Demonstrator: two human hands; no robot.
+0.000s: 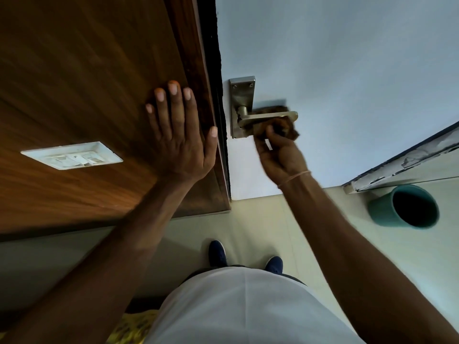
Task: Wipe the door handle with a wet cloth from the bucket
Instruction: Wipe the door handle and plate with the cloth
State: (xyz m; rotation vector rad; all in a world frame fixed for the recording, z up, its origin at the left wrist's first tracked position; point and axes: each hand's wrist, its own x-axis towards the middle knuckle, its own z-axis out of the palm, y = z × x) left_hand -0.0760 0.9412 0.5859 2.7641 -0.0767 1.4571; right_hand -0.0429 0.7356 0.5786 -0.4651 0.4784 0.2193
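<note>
Right hand grips the brown cloth under the door handle, fingers closed around it. Left hand rests flat and open on the wood panel. Best to wrap the lever fully and rub along its length.

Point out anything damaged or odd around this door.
The frame strip at right, above the teal bucket, has peeling, chipped white paint. Nothing else stands out: the right hand wipes the door handle with a brown cloth.
</note>
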